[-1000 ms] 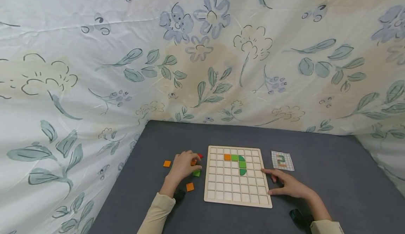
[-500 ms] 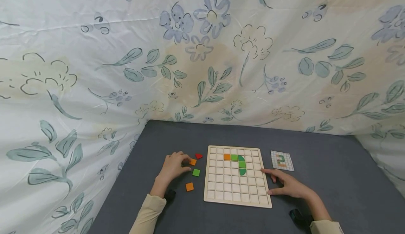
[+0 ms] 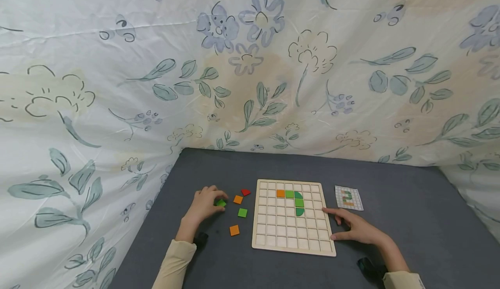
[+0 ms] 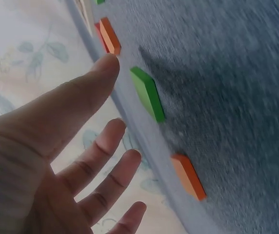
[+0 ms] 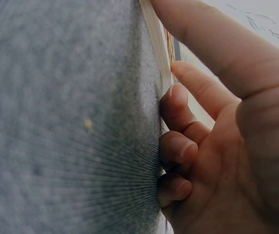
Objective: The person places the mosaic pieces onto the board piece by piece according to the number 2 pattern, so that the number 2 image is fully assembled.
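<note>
My left hand [image 3: 205,204] hovers over the left side of the table beside a green square tile [image 3: 221,203]. In the left wrist view its thumb and fingers are spread apart, and the green tile [image 4: 147,95] lies on the cloth untouched. Past it in that view lies an orange tile [image 4: 189,176], which the hand hides in the head view. My right hand [image 3: 355,228] touches the right edge of a wooden grid board [image 3: 294,239] with thumb and index finger; its other fingers are bent. Orange and green pieces sit in the board's upper cells.
Between left hand and board lie a red piece [image 3: 245,192], an orange tile [image 3: 238,199], a green tile [image 3: 242,213] and another orange tile [image 3: 234,230]. A pattern card [image 3: 349,198] rests right of the board on the dark table [image 3: 297,271]. Floral cloth [image 3: 250,85] hangs behind.
My left hand has moved left, away from the orange tile near the red piece, uncovering the loose tiles there. A green tile now shows by its fingers. My right hand stays at the board.
</note>
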The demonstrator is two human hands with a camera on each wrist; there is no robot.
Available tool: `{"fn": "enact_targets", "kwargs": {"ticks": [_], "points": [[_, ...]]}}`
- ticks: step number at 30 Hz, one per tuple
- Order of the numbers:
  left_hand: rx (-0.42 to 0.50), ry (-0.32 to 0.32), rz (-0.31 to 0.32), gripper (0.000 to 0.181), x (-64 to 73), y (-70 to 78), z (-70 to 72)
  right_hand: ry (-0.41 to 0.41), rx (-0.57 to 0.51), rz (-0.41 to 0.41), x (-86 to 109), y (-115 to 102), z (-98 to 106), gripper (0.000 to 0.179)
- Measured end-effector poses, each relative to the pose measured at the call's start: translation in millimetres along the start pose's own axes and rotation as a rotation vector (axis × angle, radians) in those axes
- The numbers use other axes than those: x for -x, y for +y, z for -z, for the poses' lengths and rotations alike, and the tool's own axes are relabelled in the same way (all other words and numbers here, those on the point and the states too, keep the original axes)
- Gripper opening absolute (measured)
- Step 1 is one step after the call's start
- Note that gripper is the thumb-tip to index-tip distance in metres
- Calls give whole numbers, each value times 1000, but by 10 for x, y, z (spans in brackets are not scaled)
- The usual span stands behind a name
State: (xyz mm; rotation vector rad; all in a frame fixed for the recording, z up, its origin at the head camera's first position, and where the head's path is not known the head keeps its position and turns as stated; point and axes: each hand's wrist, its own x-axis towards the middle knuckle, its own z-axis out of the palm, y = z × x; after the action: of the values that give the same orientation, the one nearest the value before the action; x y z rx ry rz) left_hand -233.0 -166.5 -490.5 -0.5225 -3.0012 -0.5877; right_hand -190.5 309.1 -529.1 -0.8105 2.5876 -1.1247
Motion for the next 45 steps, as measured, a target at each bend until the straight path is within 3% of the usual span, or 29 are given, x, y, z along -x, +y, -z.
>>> {"fn": "enact_targets", "kwargs": {"ticks": [10,24,34,45], "points": [[-34,-22,19,30,3,-98,43,4,-1,14,4,2,0,71],[0,-70,45,33,-51,-261,-1,-9,-34,49,-10,-20,6,69],[32,-41,-2,29,-59,-266,-35,0,-18,42,-1,-5,1,71],[-34,-5,-15,25,-76,-222,-57,-3,-14,32,2,5,-1,71]]}}
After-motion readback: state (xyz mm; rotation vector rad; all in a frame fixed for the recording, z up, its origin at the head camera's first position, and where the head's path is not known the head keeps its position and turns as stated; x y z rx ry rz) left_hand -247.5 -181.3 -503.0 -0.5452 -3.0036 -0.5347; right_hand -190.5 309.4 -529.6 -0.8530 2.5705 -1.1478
